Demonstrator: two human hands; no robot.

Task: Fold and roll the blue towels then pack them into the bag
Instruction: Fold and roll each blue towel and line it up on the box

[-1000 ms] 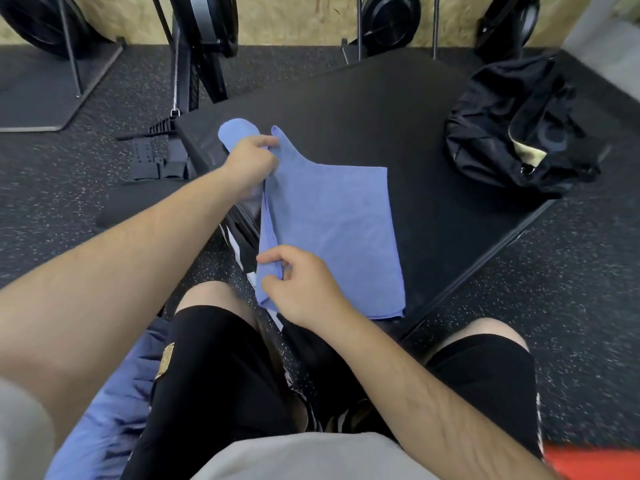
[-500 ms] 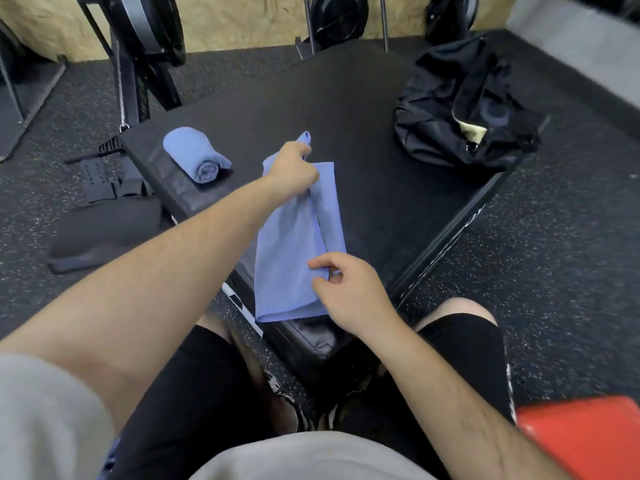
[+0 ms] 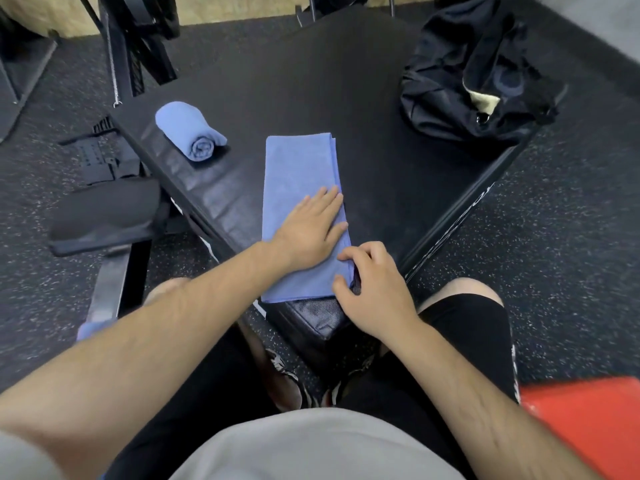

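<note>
Premises: a gym. Speckled black rubber flooring (image 3: 561, 271) surrounds a black padded box (image 3: 311, 81). Left of the box are a machine's strapped footplate (image 3: 100, 157) and padded seat (image 3: 104, 216). Behind the box, a steel equipment frame (image 3: 121, 50) stands against a chipboard wall (image 3: 225, 8). A sports bag (image 3: 450, 74) sits on the box's right corner.

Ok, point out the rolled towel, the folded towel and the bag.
rolled towel (image 3: 187, 129): head view, middle of the roll.
folded towel (image 3: 299, 164): head view, bare far half.
bag (image 3: 443, 95): head view, black side panel.

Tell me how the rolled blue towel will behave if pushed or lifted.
The rolled blue towel is a cylinder lying on its side, so a sideways push would probably roll it. It looks like soft cloth, likely light and squashy. Nothing binds it, so lifting by one layer may unroll it.
</note>
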